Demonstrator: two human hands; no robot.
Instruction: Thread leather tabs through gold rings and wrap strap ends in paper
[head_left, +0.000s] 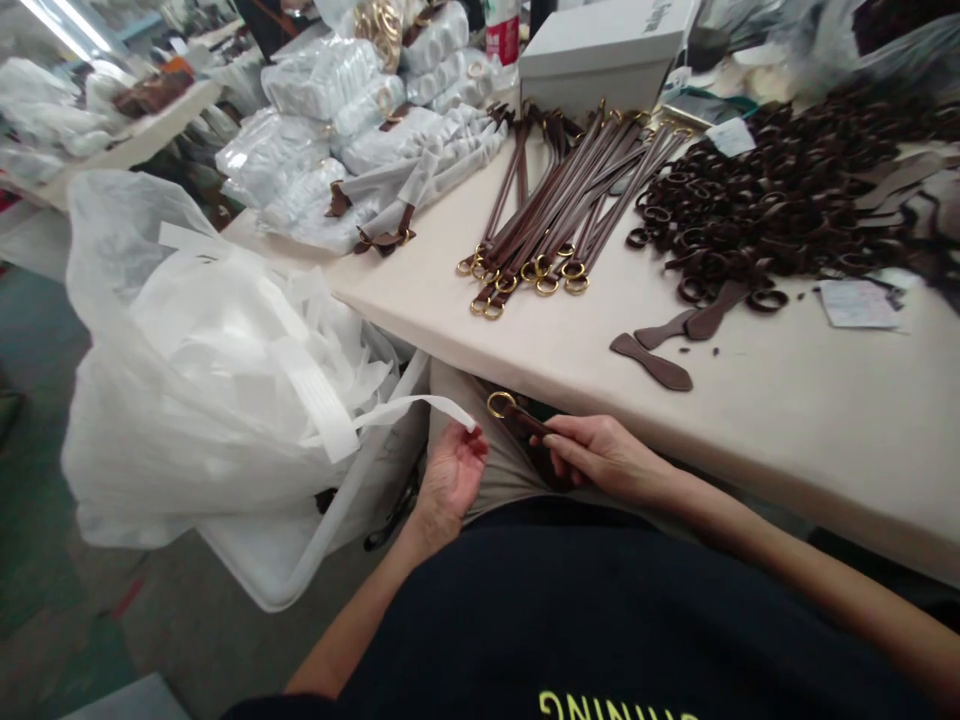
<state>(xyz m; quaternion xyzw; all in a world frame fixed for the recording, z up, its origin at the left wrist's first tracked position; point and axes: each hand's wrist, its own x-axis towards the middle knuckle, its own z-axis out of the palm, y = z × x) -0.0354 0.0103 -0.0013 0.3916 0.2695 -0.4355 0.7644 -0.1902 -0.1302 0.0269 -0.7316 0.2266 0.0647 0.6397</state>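
Observation:
My right hand (604, 455) is closed on a brown leather strap (529, 421) just below the table edge. A gold ring (500, 404) sits at the strap's end, pointing towards my left hand. In my left hand (456, 470) the fingertips pinch the end of a thin white strip (420, 400). That strip trails leftwards to a large plastic bag (135, 400) full of white sheets and strips. A gap separates my two hands, above my lap. The strap's lower part is hidden behind my right hand and in shadow.
Brown straps with gold rings (555, 210) lie piled on the table (465, 330). To the right are a heap of dark leather loops (757, 200) and several paddle-shaped leather pieces (651, 362). Wrapped bundles (322, 80) and a white box (600, 50) stand behind. A white bin (300, 570) supports the bag.

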